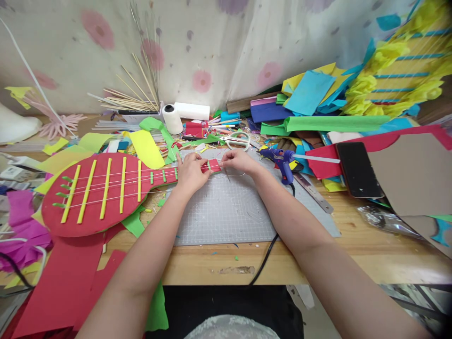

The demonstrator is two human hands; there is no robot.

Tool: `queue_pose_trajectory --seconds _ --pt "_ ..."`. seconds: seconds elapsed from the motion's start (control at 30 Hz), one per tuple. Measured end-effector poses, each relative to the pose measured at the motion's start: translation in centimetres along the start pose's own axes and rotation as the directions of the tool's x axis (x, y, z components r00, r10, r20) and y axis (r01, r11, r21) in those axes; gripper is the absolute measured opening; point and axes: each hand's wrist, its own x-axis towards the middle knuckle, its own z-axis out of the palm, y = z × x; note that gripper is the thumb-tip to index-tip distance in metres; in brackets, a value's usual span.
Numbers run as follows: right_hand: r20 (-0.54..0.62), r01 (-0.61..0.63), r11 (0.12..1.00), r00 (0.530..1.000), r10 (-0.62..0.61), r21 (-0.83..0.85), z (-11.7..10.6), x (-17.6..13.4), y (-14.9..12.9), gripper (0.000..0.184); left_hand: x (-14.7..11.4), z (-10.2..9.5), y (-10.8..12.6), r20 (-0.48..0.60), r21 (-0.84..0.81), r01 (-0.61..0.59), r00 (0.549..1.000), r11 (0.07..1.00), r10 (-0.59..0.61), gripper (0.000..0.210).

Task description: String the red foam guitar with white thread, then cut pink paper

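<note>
A red toy guitar (95, 216) lies on the left of the table, with yellow strips across its body and white strings running up its neck. My left hand (192, 173) is closed over the neck, its fingers pressing the strings near the far end. Beside the neck's tip, my right hand (238, 160) pinches with thumb and index finger at the end of a white string, the pinch itself hard to make out. A loose loop of white string (240, 175) trails below the right hand. Under both hands lies a grey cutting mat (226, 212).
A purple glue gun (282, 162) with its cord, a metal ruler (314, 193) and a black phone (359, 169) lie to the right. Scissors (238, 140), a spool of white thread (172, 118) and wooden sticks (130, 99) are behind. Red paper (60, 282) hangs at the front left.
</note>
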Motion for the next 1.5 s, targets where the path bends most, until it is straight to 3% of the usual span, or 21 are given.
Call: queue_pose_trajectory --seconds 0.13,0.27,0.4,0.67,1.0,1.33,1.5 --pt "0.039 0.063 0.998 0.997 -0.063 0.001 0.04 0.03 0.13 0.012 0.10 0.15 -0.17 -0.011 0.002 -0.017 1.000 1.000 0.017 0.028" --pt "0.010 0.039 0.998 0.999 -0.039 -0.045 0.09 -0.03 0.16 0.011 0.22 0.32 -0.32 -0.029 0.000 -0.018 0.999 1.000 0.018 0.025" --pt "0.071 0.058 0.998 0.996 -0.060 0.023 0.30 -0.38 -0.21 0.013 0.21 0.27 -0.30 -0.023 0.000 -0.019 1.000 1.000 0.019 0.025" --pt "-0.047 0.026 0.999 0.999 -0.028 -0.030 0.84 -0.04 0.12 0.012 0.17 0.14 -0.20 -0.011 -0.003 -0.005 1.000 1.000 0.005 0.026" --pt "0.040 0.040 0.999 0.998 -0.040 0.011 0.59 -0.23 -0.02 0.013 0.27 0.11 -0.18 -0.006 -0.002 -0.002 1.000 1.000 0.002 0.025" --pt "-0.101 -0.038 0.989 0.995 0.023 -0.145 0.32 -0.14 -0.09 0.010 0.15 0.28 -0.31 -0.011 0.001 -0.013 1.000 1.000 0.013 0.028" --pt "-0.040 0.021 0.998 0.999 -0.024 -0.064 0.24 -0.60 -0.61 0.015 0.19 0.23 -0.21 -0.010 0.006 -0.004 1.000 1.000 0.004 0.029"
